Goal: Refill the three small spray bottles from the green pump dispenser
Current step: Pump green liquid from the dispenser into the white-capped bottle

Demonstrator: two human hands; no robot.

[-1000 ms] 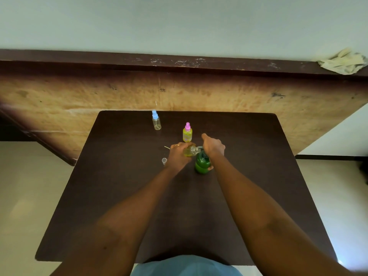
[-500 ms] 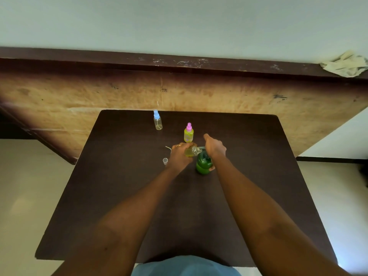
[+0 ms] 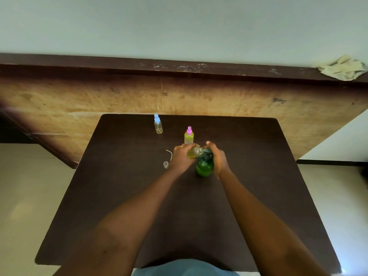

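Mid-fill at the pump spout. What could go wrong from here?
1. The left hand holds the open bottle tilted at the spout of the green pump dispenser, which the right hand grips. A stroke could miss the narrow mouth and spill onto the table.
2. The pink-capped bottle stands just behind both hands and could be knocked over.
3. The clear cap lies loose by the left wrist and is easily swept off.
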